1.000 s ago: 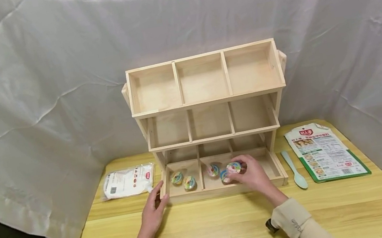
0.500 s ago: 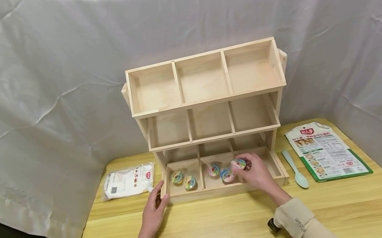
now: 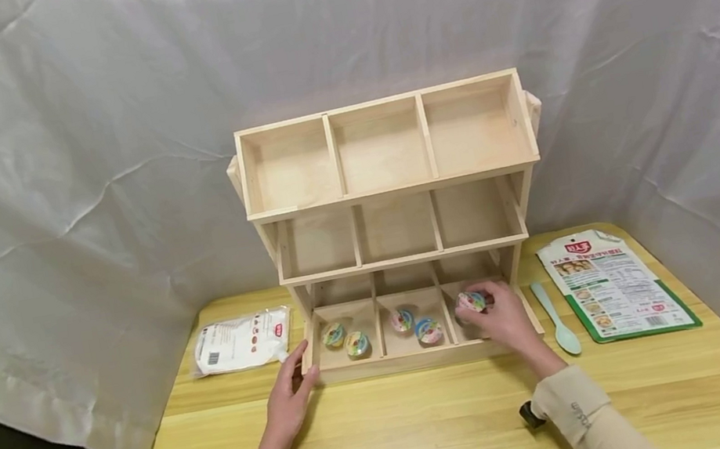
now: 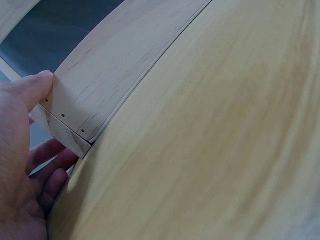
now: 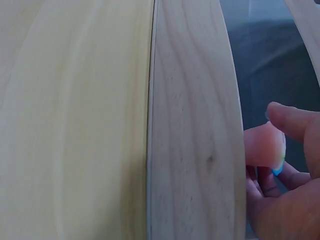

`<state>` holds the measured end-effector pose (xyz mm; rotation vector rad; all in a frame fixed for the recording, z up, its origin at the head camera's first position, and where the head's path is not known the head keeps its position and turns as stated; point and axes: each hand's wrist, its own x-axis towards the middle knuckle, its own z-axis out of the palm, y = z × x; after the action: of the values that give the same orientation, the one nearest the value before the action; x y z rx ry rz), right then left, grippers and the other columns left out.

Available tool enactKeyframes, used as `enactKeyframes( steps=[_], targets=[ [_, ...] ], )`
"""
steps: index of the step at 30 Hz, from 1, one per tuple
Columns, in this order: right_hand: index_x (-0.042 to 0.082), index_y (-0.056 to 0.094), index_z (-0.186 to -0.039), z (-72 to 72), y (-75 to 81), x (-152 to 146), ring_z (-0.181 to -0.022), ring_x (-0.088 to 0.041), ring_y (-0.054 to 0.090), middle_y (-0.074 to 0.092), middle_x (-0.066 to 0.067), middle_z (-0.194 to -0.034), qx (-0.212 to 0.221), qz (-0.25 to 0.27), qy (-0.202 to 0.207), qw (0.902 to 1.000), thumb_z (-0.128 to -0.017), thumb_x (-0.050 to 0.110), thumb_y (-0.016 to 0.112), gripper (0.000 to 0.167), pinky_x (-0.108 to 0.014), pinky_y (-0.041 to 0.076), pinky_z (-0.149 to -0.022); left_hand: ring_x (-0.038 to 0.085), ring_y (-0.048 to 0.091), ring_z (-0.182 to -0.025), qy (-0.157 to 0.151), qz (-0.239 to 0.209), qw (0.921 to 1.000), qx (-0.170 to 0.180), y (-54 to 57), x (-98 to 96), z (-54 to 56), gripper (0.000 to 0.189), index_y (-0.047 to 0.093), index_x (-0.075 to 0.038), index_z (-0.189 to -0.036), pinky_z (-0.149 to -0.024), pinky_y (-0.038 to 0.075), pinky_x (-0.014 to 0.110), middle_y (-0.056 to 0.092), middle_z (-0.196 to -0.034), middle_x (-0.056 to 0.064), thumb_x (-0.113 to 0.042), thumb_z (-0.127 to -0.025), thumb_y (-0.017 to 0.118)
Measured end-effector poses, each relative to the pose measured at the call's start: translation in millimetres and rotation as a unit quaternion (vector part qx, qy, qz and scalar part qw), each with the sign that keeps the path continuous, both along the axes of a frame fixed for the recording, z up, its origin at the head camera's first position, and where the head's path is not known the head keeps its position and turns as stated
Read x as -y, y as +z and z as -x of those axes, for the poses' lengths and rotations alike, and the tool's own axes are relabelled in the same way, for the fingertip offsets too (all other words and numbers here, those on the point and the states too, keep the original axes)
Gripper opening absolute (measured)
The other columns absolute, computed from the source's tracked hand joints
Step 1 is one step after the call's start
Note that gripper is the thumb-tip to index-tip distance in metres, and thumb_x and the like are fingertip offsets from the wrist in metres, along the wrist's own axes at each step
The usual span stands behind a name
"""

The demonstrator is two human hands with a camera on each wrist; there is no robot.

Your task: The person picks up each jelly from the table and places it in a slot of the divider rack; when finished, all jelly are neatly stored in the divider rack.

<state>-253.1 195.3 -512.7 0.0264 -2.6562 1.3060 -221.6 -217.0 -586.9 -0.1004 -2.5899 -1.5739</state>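
Observation:
In the head view my right hand (image 3: 505, 315) pinches a small jelly cup (image 3: 470, 302) with a printed foil lid, over the right compartment of the bottom tray. The right wrist view shows the cup's pink side (image 5: 262, 145) between thumb and fingers, behind the front board. My left hand (image 3: 290, 403) grips the front left corner of the wooden three-tier rack (image 3: 419, 361), thumb on the front board and fingers along the side. Two jelly cups (image 3: 356, 344) with yellowish lids lie in the left compartment; two more, one with a blue-edged lid (image 3: 429, 331), lie in the middle one.
Left of the rack lies a white plastic packet (image 3: 244, 341) with a spout. To its right lie a pale green spoon (image 3: 557, 322) and a white and green printed pouch (image 3: 616, 285). A grey curtain (image 3: 362, 25) hangs behind the wooden table (image 3: 423, 428).
My right hand has moved right with the jelly cup, from above the middle compartment across the divider to the right compartment. The left hand stays at the rack's corner.

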Motion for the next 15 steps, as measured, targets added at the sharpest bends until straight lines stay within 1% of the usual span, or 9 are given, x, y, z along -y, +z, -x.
enactKeyframes(
  steps=[4, 7, 12, 15],
  targets=[
    [-0.001, 0.068, -0.125, -0.8, -3.0, -4, -0.103, -0.034, 0.061, 0.063, -0.024, -0.118, 0.002, -0.017, 0.002, 0.9998, -0.089, 0.023, 0.084, 0.046, -0.039, 0.054, -0.081, 0.024, 0.063, -0.119, 0.001, -0.004, 1.0000, 0.001, 0.3, -0.4, -0.2, 0.056, 0.045, -0.030, -0.157, -0.099, 0.050, 0.037, 0.058, -0.145, 0.009, -0.034, -0.105, 0.063],
    [-0.002, 0.068, -0.124, -1.4, -5.6, -6, -0.103, -0.036, 0.060, 0.063, -0.025, -0.118, -0.001, -0.023, 0.005, 0.9997, -0.088, 0.022, 0.084, 0.045, -0.043, 0.054, -0.081, 0.024, 0.063, -0.118, 0.003, 0.000, 1.0000, -0.003, 0.3, -1.1, -0.8, 0.056, 0.045, -0.029, -0.157, -0.099, 0.050, 0.038, 0.058, -0.145, 0.010, -0.035, -0.105, 0.063],
    [-0.001, 0.068, -0.124, -0.2, -9.5, -9, -0.103, -0.036, 0.061, 0.063, -0.025, -0.119, -0.001, -0.025, 0.002, 0.9997, -0.088, 0.022, 0.084, 0.045, -0.045, 0.053, -0.082, 0.025, 0.064, -0.117, 0.003, 0.003, 0.9999, -0.012, -0.8, -1.5, -1.0, 0.057, 0.045, -0.025, -0.158, -0.097, 0.051, 0.039, 0.058, -0.145, 0.012, -0.035, -0.105, 0.063],
    [0.000, 0.068, -0.124, 0.3, -10.8, -11, -0.103, -0.036, 0.062, 0.062, -0.025, -0.119, -0.004, -0.024, 0.002, 0.9997, -0.088, 0.022, 0.084, 0.045, -0.046, 0.054, -0.083, 0.025, 0.064, -0.118, 0.003, 0.001, 1.0000, -0.008, -0.2, -1.4, -0.9, 0.056, 0.045, -0.028, -0.158, -0.097, 0.051, 0.037, 0.057, -0.145, 0.011, -0.035, -0.105, 0.062]
  ],
)
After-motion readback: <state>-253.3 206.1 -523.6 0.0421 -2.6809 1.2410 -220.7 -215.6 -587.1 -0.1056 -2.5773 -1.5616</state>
